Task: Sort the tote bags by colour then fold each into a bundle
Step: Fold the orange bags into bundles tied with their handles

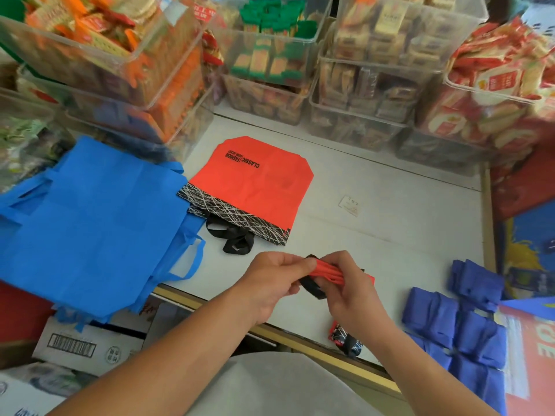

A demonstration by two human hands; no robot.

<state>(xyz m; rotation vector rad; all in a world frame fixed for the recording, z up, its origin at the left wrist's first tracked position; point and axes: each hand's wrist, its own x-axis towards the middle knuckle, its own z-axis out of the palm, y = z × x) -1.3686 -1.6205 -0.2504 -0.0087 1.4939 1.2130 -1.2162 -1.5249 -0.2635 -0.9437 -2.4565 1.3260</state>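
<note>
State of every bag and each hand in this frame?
Left hand: gripping one end of the held red bag.
Right hand: gripping the same bag.
Held red bag: folded into a narrow strip.
Flat red tote: unfolded, lying flat.
Blue totes: unfolded, stacked.
Blue bundles: folded, grouped together.
Red bundle: folded, set down.

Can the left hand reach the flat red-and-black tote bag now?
Likely yes, once freed: the left hand grips the folded red fabric bundle, but only bare white counter lies between it and the tote bag.
</note>
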